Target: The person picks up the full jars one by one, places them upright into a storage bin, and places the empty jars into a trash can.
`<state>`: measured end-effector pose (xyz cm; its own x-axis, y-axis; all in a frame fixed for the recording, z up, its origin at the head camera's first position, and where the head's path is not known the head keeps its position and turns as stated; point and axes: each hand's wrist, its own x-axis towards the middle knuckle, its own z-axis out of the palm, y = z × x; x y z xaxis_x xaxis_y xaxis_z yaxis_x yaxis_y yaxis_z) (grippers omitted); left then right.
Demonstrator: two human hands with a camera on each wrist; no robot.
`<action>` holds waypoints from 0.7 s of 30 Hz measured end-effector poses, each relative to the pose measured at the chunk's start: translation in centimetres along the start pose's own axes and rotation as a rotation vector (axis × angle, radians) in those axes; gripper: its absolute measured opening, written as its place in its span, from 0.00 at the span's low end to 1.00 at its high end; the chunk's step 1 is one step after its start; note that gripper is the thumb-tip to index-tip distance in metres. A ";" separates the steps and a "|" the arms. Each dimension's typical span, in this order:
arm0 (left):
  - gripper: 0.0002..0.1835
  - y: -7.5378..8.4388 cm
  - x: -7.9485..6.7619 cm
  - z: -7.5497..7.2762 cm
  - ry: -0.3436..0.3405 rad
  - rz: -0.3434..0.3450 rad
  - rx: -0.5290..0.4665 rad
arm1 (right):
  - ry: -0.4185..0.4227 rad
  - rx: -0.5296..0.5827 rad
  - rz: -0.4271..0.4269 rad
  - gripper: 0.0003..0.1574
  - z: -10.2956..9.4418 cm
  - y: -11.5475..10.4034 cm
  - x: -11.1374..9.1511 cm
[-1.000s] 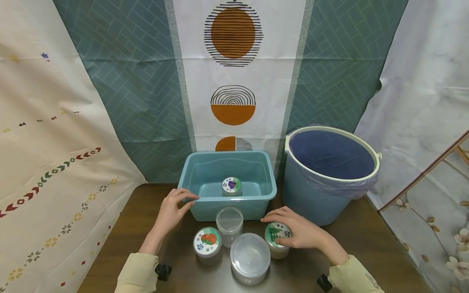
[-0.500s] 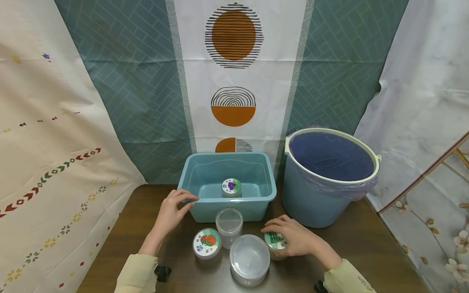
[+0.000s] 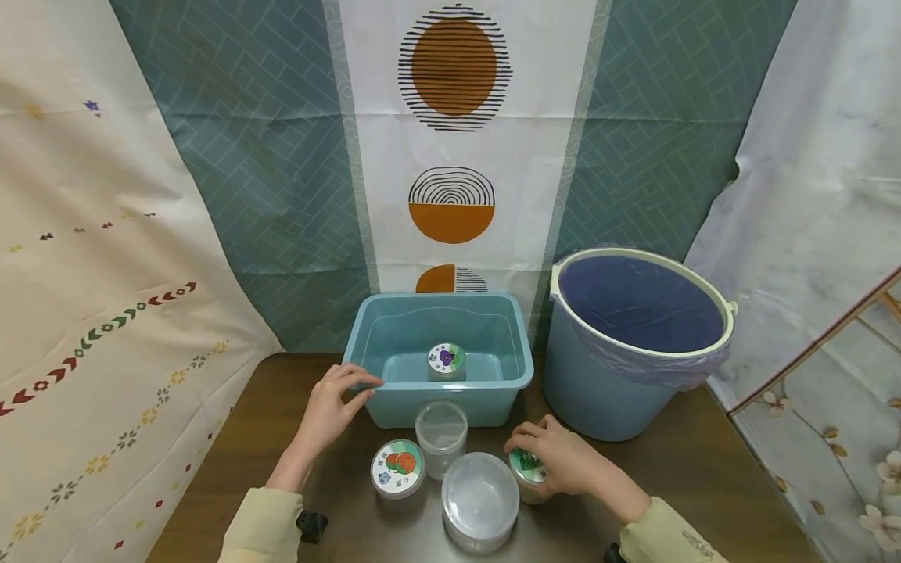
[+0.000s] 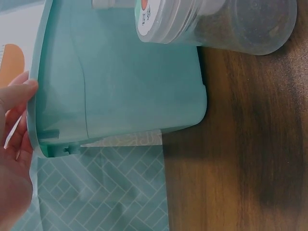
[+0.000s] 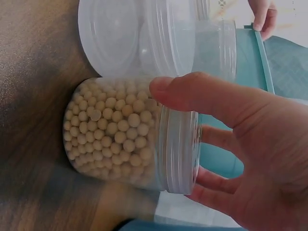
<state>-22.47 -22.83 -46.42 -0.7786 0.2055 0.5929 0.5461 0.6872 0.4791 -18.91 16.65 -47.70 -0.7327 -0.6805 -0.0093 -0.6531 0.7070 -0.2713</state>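
My left hand [image 3: 336, 403] pinches the near left rim of a teal plastic bin [image 3: 486, 385]; the left wrist view shows the thumb on one side of the rim, fingers on the other. To the right, my right hand [image 3: 566, 460] grips a clear jar [image 5: 110, 134] filled with pale round beads or beans. In the head view this jar's lid label [image 3: 526, 464] shows green vegetables, partly covered by the hand. Thumb [image 5: 192, 94] and fingers hold opposite sides near the lid. The jar stands upright on the table. A purple-labelled jar [image 3: 446, 358] sits inside the bin.
Before the bin stand a tall clear jar [image 3: 441, 439], a wide clear jar [image 3: 481, 496] and an orange-fruit-labelled jar [image 3: 397, 469]. The wide jar is close beside the gripped one. A blue lined bucket [image 3: 598, 383] stands right. Patterned cloths hang behind the brown table [image 3: 676, 477].
My right hand has shifted lower around the green-labelled jar, its thumb moving from the lid's top to the near side. The left hand stays at the bin's rim.
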 end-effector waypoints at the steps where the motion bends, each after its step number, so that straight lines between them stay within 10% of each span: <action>1: 0.15 0.0 0.1 0.0 -0.001 0.002 0.001 | -0.001 -0.002 0.000 0.40 0.0 0.0 0.0; 21: 0.15 0.0 0.2 0.0 -0.012 0.000 0.001 | -0.021 -0.051 0.003 0.42 -0.2 0.2 -0.1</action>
<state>-22.61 -22.80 -46.25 -0.7822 0.2142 0.5850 0.5461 0.6877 0.4783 -19.03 16.91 -47.57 -0.7312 -0.6815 -0.0301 -0.6599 0.7178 -0.2221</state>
